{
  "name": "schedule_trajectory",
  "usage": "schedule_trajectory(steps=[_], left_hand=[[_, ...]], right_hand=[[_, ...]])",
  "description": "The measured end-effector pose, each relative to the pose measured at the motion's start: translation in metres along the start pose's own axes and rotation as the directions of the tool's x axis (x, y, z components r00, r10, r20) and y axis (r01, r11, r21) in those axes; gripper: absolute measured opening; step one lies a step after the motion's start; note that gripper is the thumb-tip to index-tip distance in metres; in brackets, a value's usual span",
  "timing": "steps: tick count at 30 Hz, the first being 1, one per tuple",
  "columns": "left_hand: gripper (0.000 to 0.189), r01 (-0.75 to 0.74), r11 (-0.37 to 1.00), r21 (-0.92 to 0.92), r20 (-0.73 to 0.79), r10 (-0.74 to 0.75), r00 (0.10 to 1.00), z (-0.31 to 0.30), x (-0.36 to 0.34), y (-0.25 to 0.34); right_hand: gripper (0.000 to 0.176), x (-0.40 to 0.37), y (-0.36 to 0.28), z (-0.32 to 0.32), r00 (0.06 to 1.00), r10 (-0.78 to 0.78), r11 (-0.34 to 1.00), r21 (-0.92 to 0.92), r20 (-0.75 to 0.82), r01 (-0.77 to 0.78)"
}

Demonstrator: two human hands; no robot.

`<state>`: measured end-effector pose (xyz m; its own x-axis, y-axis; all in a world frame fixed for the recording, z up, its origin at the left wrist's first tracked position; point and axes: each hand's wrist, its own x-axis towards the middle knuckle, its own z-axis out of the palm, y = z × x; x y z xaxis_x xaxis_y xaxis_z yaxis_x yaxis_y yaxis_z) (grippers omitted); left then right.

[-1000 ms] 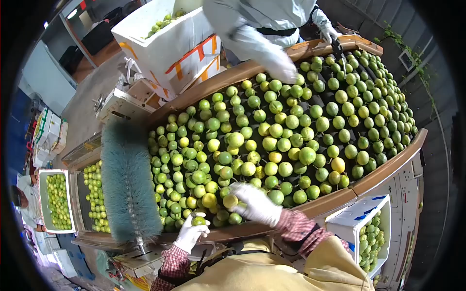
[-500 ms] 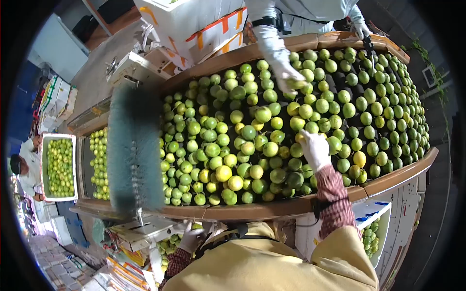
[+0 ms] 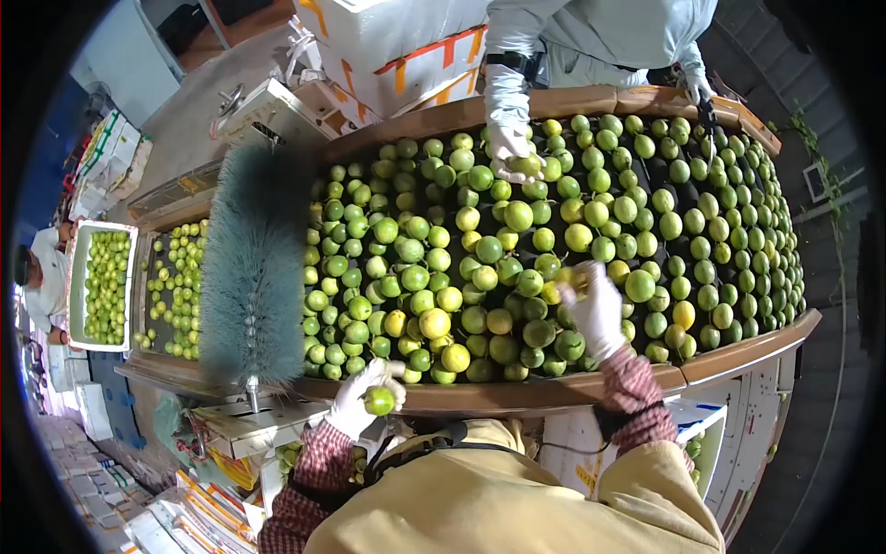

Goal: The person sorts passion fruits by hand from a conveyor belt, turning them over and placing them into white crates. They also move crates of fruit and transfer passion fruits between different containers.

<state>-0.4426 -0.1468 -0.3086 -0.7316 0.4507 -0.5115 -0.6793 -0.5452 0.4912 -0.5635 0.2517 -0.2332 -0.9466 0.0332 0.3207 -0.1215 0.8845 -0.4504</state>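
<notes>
Rows of green and yellowish passion fruit [image 3: 519, 216] lie on a dark roller conveyor with a brown padded rim [image 3: 443, 399]. My left hand [image 3: 355, 406], in a white glove, is at the near rim, its fingers closed around a green passion fruit [image 3: 378, 400]. Over the near half of the rollers is my gloved right hand [image 3: 598, 312], reaching among the fruit. Its fingers are closed on a yellowish-brown passion fruit [image 3: 574, 275], slightly blurred by motion.
A large bristle brush [image 3: 251, 268] spans the conveyor at left. Across from me a co-worker's gloved hand [image 3: 512, 157] holds fruit. A white crate [image 3: 132, 286] of fruit stands at the far left end. Foam boxes [image 3: 397, 42] are stacked behind; another box [image 3: 711, 425] sits below the near rim.
My left hand has come up from below the near rim with a green passion fruit. My right hand has closed on a fruit. The co-worker's hand has shifted left, and the camera view has shifted.
</notes>
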Motion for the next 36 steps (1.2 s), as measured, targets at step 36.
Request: schedule_trajectory(steps=[36], left_hand=[[0.098,0.174,0.962,-0.209,0.260,-0.117,0.958,-0.019,0.021,0.014]], right_hand=[[0.061,-0.004,-0.080,0.016,0.965,-0.223,0.962,0.189,0.138,0.196]])
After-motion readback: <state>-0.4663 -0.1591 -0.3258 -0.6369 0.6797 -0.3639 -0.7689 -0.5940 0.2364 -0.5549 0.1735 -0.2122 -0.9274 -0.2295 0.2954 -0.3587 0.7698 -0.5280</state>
